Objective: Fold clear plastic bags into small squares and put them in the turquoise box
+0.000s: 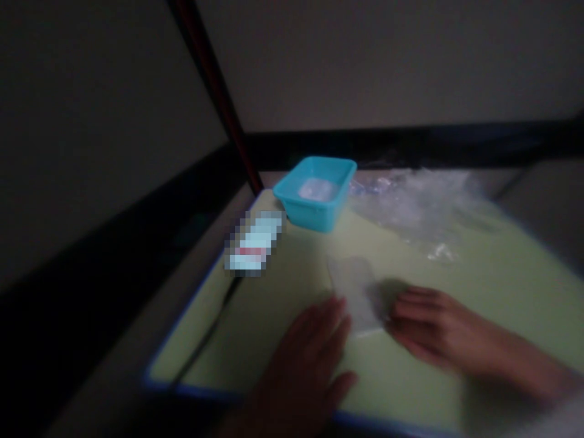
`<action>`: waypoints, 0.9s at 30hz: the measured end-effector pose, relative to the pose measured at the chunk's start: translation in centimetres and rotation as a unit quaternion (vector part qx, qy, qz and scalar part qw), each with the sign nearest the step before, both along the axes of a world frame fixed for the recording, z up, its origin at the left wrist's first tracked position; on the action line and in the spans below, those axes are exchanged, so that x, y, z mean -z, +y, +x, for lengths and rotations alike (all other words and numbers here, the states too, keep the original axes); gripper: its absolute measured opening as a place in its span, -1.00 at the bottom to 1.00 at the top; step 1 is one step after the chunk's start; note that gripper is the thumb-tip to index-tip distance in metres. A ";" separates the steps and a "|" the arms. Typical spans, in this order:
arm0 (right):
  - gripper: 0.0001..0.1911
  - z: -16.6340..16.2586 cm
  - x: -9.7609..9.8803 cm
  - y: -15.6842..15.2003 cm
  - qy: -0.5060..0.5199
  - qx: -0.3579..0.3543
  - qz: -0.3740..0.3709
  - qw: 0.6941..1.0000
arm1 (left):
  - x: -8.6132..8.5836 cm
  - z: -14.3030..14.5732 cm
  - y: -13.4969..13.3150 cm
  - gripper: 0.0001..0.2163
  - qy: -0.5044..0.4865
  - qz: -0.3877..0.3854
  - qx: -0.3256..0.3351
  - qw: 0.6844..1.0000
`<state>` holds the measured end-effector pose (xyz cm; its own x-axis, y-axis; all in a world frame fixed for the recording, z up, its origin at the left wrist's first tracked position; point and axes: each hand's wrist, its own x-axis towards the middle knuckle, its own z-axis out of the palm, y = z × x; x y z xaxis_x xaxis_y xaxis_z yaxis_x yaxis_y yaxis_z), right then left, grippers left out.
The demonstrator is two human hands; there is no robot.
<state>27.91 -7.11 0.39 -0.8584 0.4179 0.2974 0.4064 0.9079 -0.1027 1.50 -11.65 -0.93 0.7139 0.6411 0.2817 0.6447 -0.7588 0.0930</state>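
A small, translucent plastic bag [358, 292] lies flat on the table, its outline blurred. My left hand [314, 353] is open at the bag's left edge, fingers stretched out and thumb apart. Whether those fingertips press on the bag or only rest beside it, I cannot tell. At the bag's lower right edge, my right hand [433, 328] has its fingers curled and closed, seemingly pinching the plastic. Its fingertips are partly in shadow.
A turquoise plastic basin [310, 213] with something whitish inside stands at the back. Clear crumpled plastic [420, 201] is heaped to its right. A pixelated lit phone-like screen [255, 243] and a dark cable [205, 337] lie left on the yellow-green table [511, 292], which has a blue edge.
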 end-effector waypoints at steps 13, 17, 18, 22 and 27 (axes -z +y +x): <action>-0.74 0.3 0.2 -0.1 -0.043 0.006 -0.004 0.999 | -1.6 -1.3 1.6 -0.37 0.089 -0.187 0.054 0.977; -0.73 0.4 -0.2 0.0 -0.027 0.008 0.006 1.000 | -1.4 -1.9 1.8 -0.37 0.043 -0.189 0.086 0.977; -0.72 0.4 -0.3 0.0 -0.019 0.012 0.008 1.000 | -1.2 -2.0 1.8 -0.36 0.034 -0.185 0.088 0.978; -0.68 0.4 -0.8 0.1 0.001 0.024 0.033 0.999 | -0.7 -2.1 1.8 -0.31 0.016 -0.177 0.068 0.982; -0.61 0.1 -0.9 -0.2 -0.009 0.018 0.078 0.997 | -0.9 -1.6 2.0 -0.38 0.022 -0.172 0.059 0.983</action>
